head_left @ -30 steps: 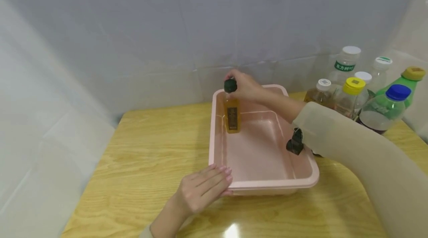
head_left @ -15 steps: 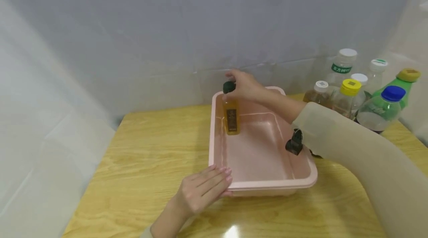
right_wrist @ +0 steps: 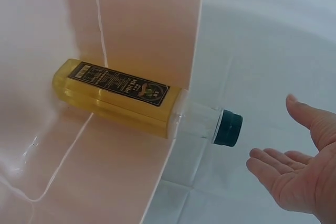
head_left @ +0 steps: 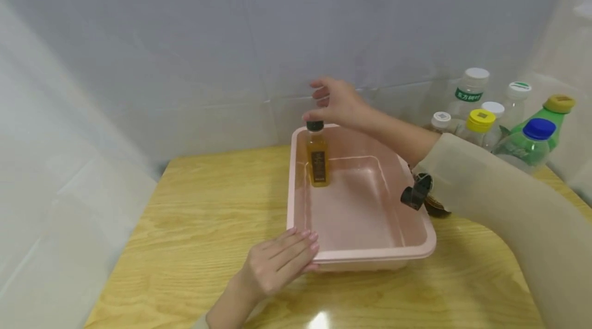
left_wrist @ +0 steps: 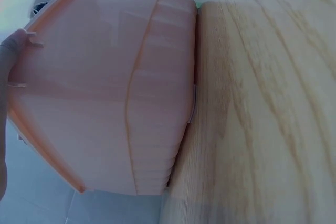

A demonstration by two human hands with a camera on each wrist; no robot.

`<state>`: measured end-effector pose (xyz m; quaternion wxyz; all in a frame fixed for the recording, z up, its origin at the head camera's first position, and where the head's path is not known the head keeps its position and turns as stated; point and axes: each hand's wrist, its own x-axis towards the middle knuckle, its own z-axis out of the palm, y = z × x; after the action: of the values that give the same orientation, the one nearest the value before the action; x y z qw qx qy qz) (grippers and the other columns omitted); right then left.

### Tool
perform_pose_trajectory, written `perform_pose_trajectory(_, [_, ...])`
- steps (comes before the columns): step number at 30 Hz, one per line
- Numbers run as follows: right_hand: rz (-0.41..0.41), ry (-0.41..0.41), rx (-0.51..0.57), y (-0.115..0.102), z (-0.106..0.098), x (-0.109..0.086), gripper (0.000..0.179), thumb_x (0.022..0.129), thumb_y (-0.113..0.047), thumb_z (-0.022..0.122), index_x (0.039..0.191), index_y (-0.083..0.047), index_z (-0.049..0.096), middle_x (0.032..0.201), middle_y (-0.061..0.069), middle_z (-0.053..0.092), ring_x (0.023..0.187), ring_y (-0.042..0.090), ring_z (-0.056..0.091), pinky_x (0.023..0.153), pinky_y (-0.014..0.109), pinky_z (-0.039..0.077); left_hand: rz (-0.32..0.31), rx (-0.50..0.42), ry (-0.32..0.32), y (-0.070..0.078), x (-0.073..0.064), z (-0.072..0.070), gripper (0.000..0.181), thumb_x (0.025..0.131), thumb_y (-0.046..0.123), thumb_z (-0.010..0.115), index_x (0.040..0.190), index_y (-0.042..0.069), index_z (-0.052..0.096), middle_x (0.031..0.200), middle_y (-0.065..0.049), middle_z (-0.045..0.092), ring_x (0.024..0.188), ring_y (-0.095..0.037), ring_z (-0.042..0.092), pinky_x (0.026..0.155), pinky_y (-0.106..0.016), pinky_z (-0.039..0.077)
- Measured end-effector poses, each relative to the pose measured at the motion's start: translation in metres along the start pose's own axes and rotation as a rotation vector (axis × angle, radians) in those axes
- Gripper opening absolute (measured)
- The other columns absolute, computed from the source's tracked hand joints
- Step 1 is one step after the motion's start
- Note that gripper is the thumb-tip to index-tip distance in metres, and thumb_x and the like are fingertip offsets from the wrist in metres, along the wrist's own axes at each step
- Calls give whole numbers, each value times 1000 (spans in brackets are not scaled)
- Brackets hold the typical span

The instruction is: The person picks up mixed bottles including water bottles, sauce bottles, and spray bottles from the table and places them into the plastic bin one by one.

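Note:
A bottle of yellow liquid (head_left: 318,159) with a dark green cap and black label stands upright in the far left corner of a pink plastic basin (head_left: 363,255). My right hand (head_left: 341,105) is just above its cap, thumb and fingers spread apart and holding nothing; the right wrist view shows a gap between the hand (right_wrist: 299,166) and the green cap (right_wrist: 229,128). My left hand (head_left: 280,262) rests with straight fingers on the basin's near left corner. In the left wrist view a thumb (left_wrist: 14,43) lies at the rim of the basin (left_wrist: 105,77).
Several bottles stand right of the basin, among them ones with a yellow cap (head_left: 481,120), a blue cap (head_left: 539,128) and a green body (head_left: 550,121). A dark object (head_left: 435,207) sits under the right sleeve. The wooden table (head_left: 222,205) meets a grey sheet-covered wall (head_left: 208,61).
My right hand has let go of the bottle's cap, opened its fingers and lifted up. The bottle stays standing in the basin. My left hand has stayed at the basin's corner.

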<state>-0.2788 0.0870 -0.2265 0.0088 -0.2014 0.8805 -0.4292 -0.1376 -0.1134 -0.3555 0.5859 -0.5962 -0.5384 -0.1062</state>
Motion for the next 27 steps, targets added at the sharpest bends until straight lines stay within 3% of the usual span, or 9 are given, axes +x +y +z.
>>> perform_pose_trajectory(18, [-64, -7, -76, -14, -13, -26, 74, 82, -30, 76, 142, -10, 38, 134, 15, 53, 122, 29, 53, 102, 39, 50, -16, -2, -4, 0, -2, -1, 24, 90, 25, 62, 77, 7, 71, 76, -10, 73, 68, -17, 71, 70, -25, 62])
perform_pose_trajectory(27, [-127, -21, -76, -20, -19, -49, 72, 80, -27, 78, 139, -8, 42, 133, 16, 55, 118, 30, 57, 101, 40, 52, -21, -6, 0, 0, -1, 0, 24, 90, 25, 63, 77, 6, 71, 76, -10, 73, 68, -17, 71, 70, -25, 62])
